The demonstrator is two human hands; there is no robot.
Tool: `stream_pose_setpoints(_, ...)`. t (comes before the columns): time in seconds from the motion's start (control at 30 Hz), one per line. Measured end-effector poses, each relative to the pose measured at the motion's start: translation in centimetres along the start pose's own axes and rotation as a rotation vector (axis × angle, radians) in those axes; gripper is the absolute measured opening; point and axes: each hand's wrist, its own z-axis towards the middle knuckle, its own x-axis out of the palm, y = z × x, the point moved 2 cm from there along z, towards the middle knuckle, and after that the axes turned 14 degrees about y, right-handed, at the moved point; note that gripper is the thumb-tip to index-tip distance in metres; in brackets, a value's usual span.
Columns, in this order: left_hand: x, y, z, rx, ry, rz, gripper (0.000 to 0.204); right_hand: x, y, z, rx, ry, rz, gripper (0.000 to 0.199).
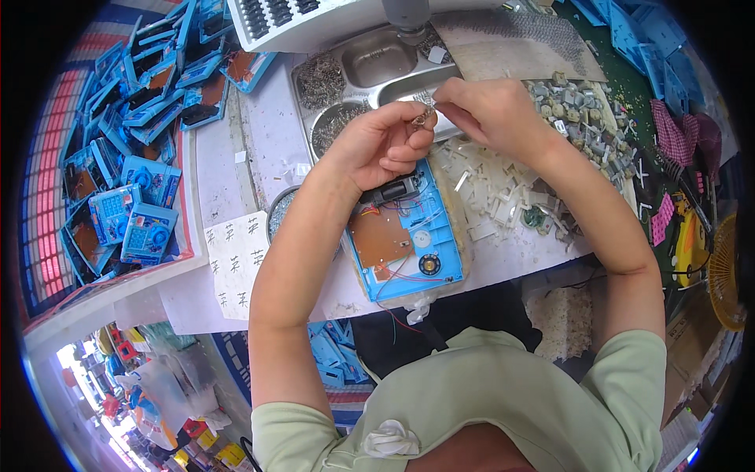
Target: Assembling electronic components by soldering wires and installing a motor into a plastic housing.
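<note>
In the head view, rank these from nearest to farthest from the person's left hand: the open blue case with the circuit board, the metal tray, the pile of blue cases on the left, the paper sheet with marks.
Measured from the left hand:
1. Open blue case, directly below the hand.
2. Metal tray, just above, toward the bench's far side.
3. Paper sheet, lower left at the bench edge.
4. Pile of blue cases, far left.

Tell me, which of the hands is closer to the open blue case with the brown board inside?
The left. The left hand hovers right over the top edge of the blue case. The right hand is farther up, above the metal tray.
</note>
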Motion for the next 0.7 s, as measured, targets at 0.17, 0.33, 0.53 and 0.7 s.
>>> stream_pose_setpoints(0.17,1.6,-0.3,-0.1,0.093,-0.247,0.418,0.019,-0.8,-0.2,0.4,0.506,0.366,0.810,0.023)
stream_pose_setpoints(0.33,2.2,-0.4,0.6,0.169,-0.346,0.791,0.017,0.4,-1.2,0.3,0.812,0.518,1.206,0.052)
stream_pose_setpoints(0.53,1.4,-0.5,0.8,0.266,-0.421,0.971,0.016,0.8,-1.3,0.7,0.679,0.351,1.088,0.048)
stream_pose_setpoints(0.7,1.8,-0.3,0.9,0.404,-0.504,1.252,0.018,0.3,-0.3,1.1,0.594,0.250,1.181,0.044)
